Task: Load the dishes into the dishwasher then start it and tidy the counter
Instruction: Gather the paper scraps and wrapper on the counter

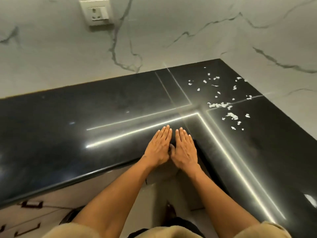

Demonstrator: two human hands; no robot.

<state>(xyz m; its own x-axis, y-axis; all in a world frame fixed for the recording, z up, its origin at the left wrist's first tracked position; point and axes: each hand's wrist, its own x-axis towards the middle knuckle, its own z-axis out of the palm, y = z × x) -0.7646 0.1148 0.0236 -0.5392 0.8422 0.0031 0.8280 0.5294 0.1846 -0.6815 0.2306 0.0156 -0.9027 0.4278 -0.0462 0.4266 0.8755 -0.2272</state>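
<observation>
**Both hands flat at the counter's inner corner**

The black counter (120,107) is L-shaped, backed by a marble wall (171,31) on two sides. Its rounded front edge runs from lower left up to the inner corner, then turns down along the right arm of the L. The long stretch to the left of the hands is bare, glossy stone with bright light streaks reflected in it.

The left hand (158,146) and right hand (184,149) lie palm down side by side at that inner corner, fingers straight and together, thumbs nearly touching, grasping nothing. Their wrists hang over the front edge.

White scraps (221,104) are scattered over the far right corner of the counter, well apart from the hands, beyond the fingertips and to the right. They are small, ragged flakes, thickest in one clump near a seam in the stone.

A wall socket (97,12) sits high on the left; drawer handles (31,204) show below the counter.
</observation>
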